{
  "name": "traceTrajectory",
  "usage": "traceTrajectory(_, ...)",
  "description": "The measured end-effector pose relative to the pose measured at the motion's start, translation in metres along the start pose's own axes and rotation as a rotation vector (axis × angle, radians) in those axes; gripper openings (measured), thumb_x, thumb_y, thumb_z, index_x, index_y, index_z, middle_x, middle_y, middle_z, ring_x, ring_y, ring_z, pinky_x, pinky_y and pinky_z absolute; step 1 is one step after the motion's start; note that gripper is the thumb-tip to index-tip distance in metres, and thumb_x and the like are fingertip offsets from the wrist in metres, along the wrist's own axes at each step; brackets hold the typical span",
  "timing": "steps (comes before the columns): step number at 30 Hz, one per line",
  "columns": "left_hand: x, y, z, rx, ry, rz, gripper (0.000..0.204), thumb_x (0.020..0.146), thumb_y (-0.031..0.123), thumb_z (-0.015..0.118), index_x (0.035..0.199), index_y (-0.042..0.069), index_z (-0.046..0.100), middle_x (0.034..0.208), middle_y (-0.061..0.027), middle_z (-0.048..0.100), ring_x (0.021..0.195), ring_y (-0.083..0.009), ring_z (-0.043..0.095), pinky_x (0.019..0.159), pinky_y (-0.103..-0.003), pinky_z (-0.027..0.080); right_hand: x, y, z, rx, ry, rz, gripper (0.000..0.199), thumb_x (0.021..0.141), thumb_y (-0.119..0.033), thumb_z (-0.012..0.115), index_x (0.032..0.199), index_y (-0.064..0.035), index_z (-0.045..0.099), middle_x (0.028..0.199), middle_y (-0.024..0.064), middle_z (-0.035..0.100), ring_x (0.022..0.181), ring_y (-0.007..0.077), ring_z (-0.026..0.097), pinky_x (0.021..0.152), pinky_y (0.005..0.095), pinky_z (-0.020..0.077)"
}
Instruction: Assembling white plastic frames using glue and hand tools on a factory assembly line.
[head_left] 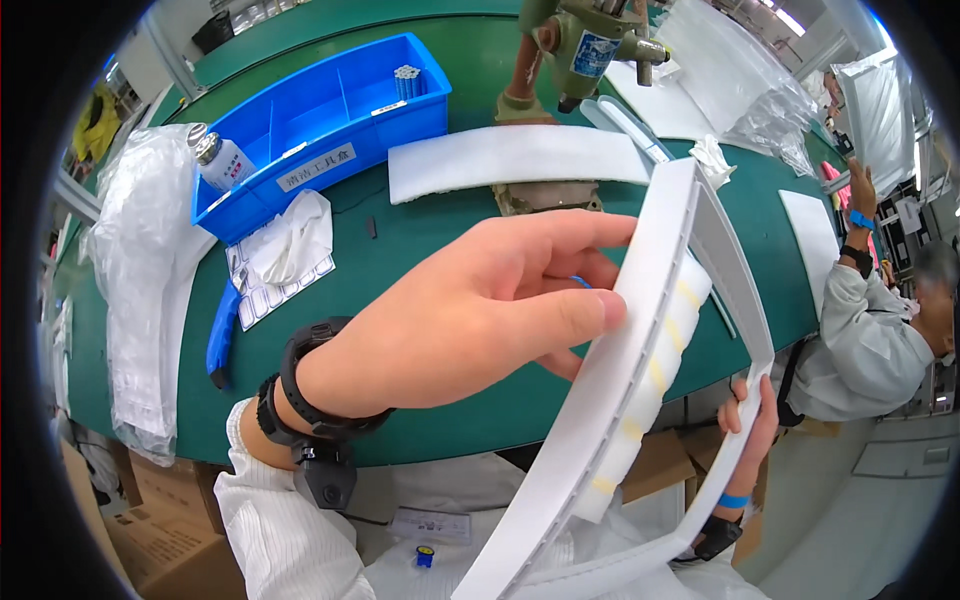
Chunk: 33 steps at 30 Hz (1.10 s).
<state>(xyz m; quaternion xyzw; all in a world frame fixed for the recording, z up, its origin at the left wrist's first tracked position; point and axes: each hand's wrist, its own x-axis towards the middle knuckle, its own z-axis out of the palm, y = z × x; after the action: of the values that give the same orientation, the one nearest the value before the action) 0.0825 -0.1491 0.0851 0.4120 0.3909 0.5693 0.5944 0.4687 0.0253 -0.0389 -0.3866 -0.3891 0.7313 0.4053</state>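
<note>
A white, long-sided plastic frame (pixel 596 405) is held tilted up in front of me. My left hand (pixel 480 300) pinches its long left side, with the thumb on the face and the index finger stretched to the edge. At the far right side, my right hand (pixel 750 425) wraps its fingers round the frame's rim. Within the frame's opening shows a white foam pad (pixel 655 385) with several yellow tape strips; whether it touches the frame I cannot tell. Beyond my left hand, a flat white foam strip (pixel 500 160) lies across the base of a green bench press (pixel 590 45).
A blue divided bin (pixel 330 110) stands at the back left, near a metal-topped bottle (pixel 222 160). A blue-handled cutter (pixel 222 335) and white cloth (pixel 300 240) lie before it. Plastic-wrapped sheets (pixel 150 290) cover the left end. A co-worker (pixel 865 340) sits at right.
</note>
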Motion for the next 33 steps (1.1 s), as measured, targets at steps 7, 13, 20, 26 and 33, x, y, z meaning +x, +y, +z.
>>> traceTrajectory(7,0.006,-0.003,-0.005,0.007,0.003,-0.061,0.063,0.092,0.012,0.057,0.148,-0.003,0.035,0.120,-0.0199,0.062,0.097,-0.0261,0.069,0.076,-0.033,0.061,-0.014,-0.045,-0.007,-0.098,0.042,0.034,0.030,0.105,-0.036,0.040,0.097,-0.0079,0.046,0.080,0.0018,0.055,0.036,0.0119,0.041,0.036,0.0274,0.0347)
traceTrajectory(13,0.013,-0.007,-0.007,-0.003,0.014,-0.140,0.066,0.091,0.012,0.058,0.150,-0.001,0.032,0.125,-0.0229,0.060,0.100,-0.0292,0.068,0.083,-0.039,0.060,-0.020,-0.060,-0.007,-0.122,0.085,0.039,0.024,0.106,-0.033,0.039,0.110,-0.0095,0.044,0.080,0.0011,0.053,0.036,0.0095,0.042,0.035,0.0253,0.0357)
traceTrajectory(20,0.015,-0.009,-0.007,-0.020,0.032,-0.180,0.066,0.091,0.010,0.056,0.150,-0.003,0.030,0.125,-0.0257,0.058,0.103,-0.0315,0.067,0.086,-0.044,0.059,-0.020,-0.059,0.003,-0.120,0.147,0.040,0.026,0.106,-0.031,0.038,0.119,-0.0088,0.043,0.081,0.0012,0.053,0.035,0.0088,0.043,0.032,0.0231,0.0366)
traceTrajectory(26,0.018,-0.012,-0.009,-0.045,0.070,-0.191,0.066,0.091,0.009,0.056,0.150,-0.004,0.030,0.124,-0.0263,0.059,0.102,-0.0320,0.067,0.086,-0.044,0.059,-0.013,-0.055,0.004,-0.100,0.123,0.074,0.026,0.106,-0.032,0.038,0.117,-0.0089,0.045,0.080,0.0014,0.052,0.035,0.0088,0.044,0.031,0.0238,0.0381)
traceTrajectory(33,0.028,-0.033,-0.006,-0.199,0.047,-0.187,0.051,0.096,0.012,0.054,0.144,-0.001,0.042,0.120,-0.0131,0.063,0.105,-0.0211,0.065,0.085,-0.036,0.057,-0.009,-0.058,-0.042,0.021,0.052,0.173,0.031,0.105,-0.037,0.038,0.119,-0.0104,0.045,0.083,0.0041,0.054,0.036,0.0129,0.045,0.032,0.0291,0.0414)
